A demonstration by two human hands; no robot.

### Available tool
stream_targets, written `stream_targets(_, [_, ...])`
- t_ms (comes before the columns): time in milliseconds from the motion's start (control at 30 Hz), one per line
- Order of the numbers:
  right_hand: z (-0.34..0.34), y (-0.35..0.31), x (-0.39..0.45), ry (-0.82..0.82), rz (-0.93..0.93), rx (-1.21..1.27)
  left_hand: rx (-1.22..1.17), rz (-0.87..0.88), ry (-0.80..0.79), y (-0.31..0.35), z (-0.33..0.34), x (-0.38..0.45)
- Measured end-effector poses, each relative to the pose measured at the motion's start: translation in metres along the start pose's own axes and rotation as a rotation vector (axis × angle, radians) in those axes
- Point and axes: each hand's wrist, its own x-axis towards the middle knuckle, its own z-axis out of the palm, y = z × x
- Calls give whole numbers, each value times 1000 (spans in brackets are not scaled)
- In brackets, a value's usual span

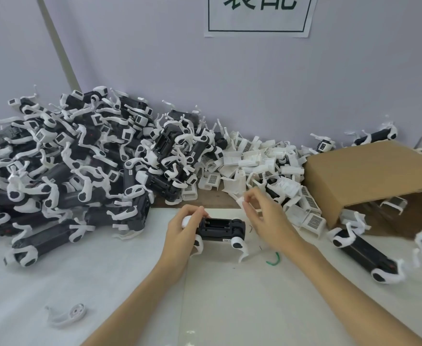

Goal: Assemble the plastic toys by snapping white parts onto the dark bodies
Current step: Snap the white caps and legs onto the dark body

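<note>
A small white part is pinched in the right hand fingers; the dark body is gripped at its end by the left hand, low over the desk. Rigid, smooth, light plastic is judged; thin curved legs look breakable, so the blocky trunk is the preferred hold.

1. Two hands: a left hand and a right hand.
2. One dark toy in the hands.
3. One big pile of toys, too many to count.
4. One heap of white parts, too many to count.
5. One box.
6. One loose white leg.
7. One paper sign.
8. One green wire.
</note>
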Motion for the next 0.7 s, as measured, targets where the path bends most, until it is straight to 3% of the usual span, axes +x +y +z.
stream_targets(167, [-12, -11, -29, 215, 59, 310, 25, 37, -11, 0, 1, -3])
stream_targets(367, [-15, -16, -42, 208, 464, 804, 27, 29, -7, -1, 1, -1])
stream_targets(533, [-13, -24, -41, 253, 543, 1156, 2, 14, -9, -2, 1, -1])
stream_targets(600, [-12, -27, -43, 262, 482, 1186, -6, 14, -10, -1, 1, -1])
stream_targets(700, [-13, -34, -45, 243, 395, 893, -5, 20, -10, -1, 1, -1])
